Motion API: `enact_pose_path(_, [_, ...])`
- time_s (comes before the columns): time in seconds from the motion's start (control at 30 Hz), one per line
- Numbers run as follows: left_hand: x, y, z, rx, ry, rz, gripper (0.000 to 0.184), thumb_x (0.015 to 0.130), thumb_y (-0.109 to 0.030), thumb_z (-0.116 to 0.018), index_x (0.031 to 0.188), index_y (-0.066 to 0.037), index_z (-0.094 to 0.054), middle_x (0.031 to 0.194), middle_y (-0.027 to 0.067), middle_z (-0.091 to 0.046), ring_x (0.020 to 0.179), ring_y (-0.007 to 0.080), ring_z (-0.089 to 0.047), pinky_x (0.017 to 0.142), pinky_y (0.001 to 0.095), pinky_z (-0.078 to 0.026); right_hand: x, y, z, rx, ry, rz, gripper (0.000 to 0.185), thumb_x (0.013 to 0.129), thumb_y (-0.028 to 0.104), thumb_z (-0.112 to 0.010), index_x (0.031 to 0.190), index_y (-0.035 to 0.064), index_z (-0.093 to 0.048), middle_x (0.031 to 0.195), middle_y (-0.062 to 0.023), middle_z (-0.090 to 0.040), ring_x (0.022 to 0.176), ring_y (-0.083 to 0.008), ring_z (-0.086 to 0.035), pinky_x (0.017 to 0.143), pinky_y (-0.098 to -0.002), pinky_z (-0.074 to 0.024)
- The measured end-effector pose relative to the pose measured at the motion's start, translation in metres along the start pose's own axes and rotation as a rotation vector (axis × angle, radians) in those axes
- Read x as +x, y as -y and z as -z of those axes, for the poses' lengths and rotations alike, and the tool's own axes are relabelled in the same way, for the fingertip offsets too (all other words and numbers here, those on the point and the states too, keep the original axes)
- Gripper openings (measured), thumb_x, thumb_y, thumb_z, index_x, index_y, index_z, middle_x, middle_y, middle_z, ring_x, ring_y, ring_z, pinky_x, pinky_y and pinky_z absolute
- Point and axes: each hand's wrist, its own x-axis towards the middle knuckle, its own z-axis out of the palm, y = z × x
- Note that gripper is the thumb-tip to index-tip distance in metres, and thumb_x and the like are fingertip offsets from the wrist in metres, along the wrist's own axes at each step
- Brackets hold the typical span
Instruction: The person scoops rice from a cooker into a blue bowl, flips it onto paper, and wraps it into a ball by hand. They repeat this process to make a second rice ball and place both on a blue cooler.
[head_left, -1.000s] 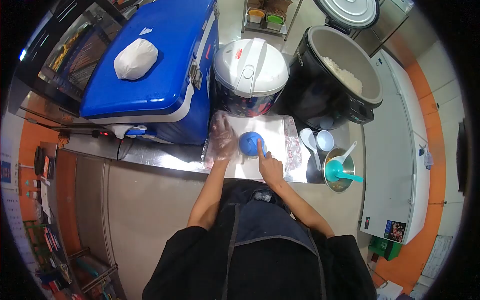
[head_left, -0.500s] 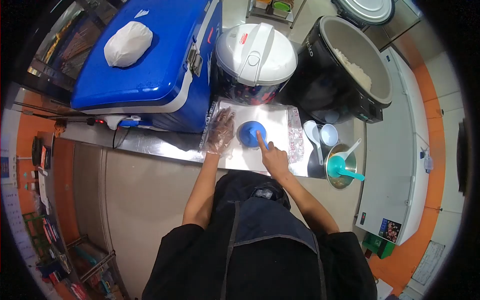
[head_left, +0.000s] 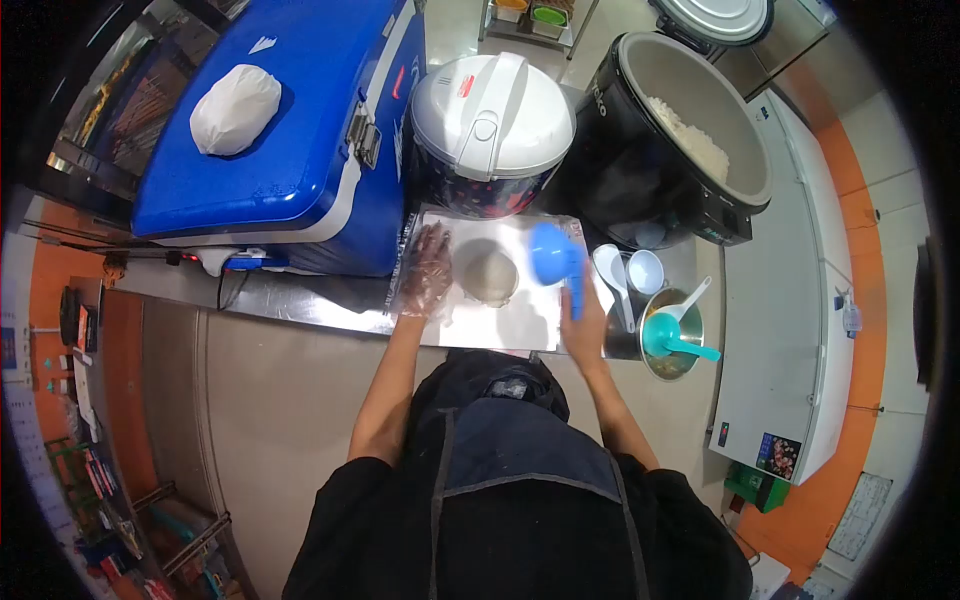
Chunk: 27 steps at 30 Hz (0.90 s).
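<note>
A round mound of white rice (head_left: 490, 277) sits on a white paper sheet (head_left: 465, 325) at the middle of the counter. My left hand (head_left: 428, 272), in a clear plastic glove, lies flat with fingers stretched on the left part of the sheet. Bare, my right hand (head_left: 584, 318) is closed around the handle of a blue scoop (head_left: 552, 256). The scoop is blurred by motion and hangs over the right side of the sheet, apart from the mound.
Behind the sheet stands a white-lidded rice cooker (head_left: 493, 115). A blue cooler box (head_left: 270, 170) is on the left, with a white bundle (head_left: 235, 110) on top. To the right are a black cooker of rice (head_left: 640, 150), a white ladle (head_left: 610, 270), a white cup (head_left: 645, 271) and a metal bowl (head_left: 673, 370).
The upturned blue scoop has been lifted off the sheet and moved right by my right hand, uncovering the rice mound. My left hand remains on the sheet.
</note>
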Motion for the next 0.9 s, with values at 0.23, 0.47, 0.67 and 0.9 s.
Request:
enact_pose_path(0.23, [0.051, 0.009, -0.009, 0.209, 0.166, 0.234, 0.044, 0.085, -0.019, -0.06, 0.124, 0.0, -0.063, 0.135, 0.0203, -0.059, 0.131, 0.0324, -0.052, 0.106, 0.0411, -0.044, -0.021, -0.074, 0.002, 0.614, 0.129, -0.776, 0.043, 0.101, 0.015, -0.058, 0.138, -0.0032, -0.048, 0.096, -0.0116, -0.063, 0.068, -0.0147, -0.061, 0.064, -0.0301, -0.0489])
enact_pose_path(0.47, [0.0, -0.032, 0.042, 0.091, -0.117, 0.237, 0.04, 0.094, -0.024, -0.06, 0.128, -0.003, -0.061, 0.139, 0.0172, -0.057, 0.129, 0.0313, -0.053, 0.107, 0.0419, -0.044, -0.023, -0.098, -0.02, -0.035, 0.113, -0.309, 0.037, 0.097, 0.014, -0.06, 0.125, -0.0102, -0.059, 0.091, -0.0208, -0.056, 0.081, -0.0358, -0.057, 0.074, -0.0447, -0.0461])
enact_pose_path(0.67, [-0.092, -0.061, 0.098, -0.28, 0.224, 0.121, 0.041, 0.093, -0.023, -0.065, 0.131, -0.01, -0.062, 0.142, 0.0127, -0.055, 0.136, 0.0351, -0.044, 0.115, 0.0469, -0.035, -0.019, -0.076, -0.018, -0.3, 0.202, -0.498, 0.045, 0.096, 0.012, -0.06, 0.132, -0.011, -0.05, 0.098, -0.0249, -0.057, 0.094, -0.0427, -0.061, 0.08, -0.0498, -0.0487])
enact_pose_path(0.9, [-0.123, -0.053, 0.085, -0.16, 0.112, -0.086, 0.042, 0.084, -0.017, -0.073, 0.125, -0.015, -0.064, 0.135, 0.0078, -0.058, 0.13, 0.0297, -0.051, 0.111, 0.0452, -0.042, -0.026, -0.004, 0.007, -0.288, 0.228, -0.2, 0.047, 0.089, 0.011, -0.069, 0.131, -0.0046, -0.054, 0.121, -0.0244, -0.055, 0.113, -0.0398, -0.056, 0.095, -0.0481, -0.0466])
